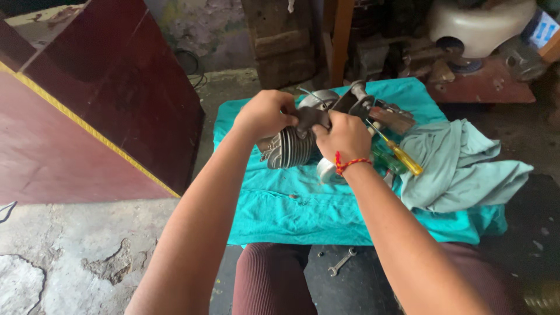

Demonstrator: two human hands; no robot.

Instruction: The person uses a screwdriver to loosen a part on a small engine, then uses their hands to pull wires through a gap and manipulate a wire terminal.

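A finned engine cylinder (291, 146) was gripped by the left hand (265, 114) and right hand (345, 135), both closed, mid-cloth on the teal cloth (280, 210); a yellow-handled screwdriver (399, 153) lay beside it.

Both forearms are bare — no sleeves reach into view, and neither the left hand (263, 114) nor the right hand (344, 135) wears a glove. A red-and-orange thread band (349, 164) circles the right wrist. Below, the legs are clad in dark maroon ribbed trousers (269, 279) — close-fitting fabric.
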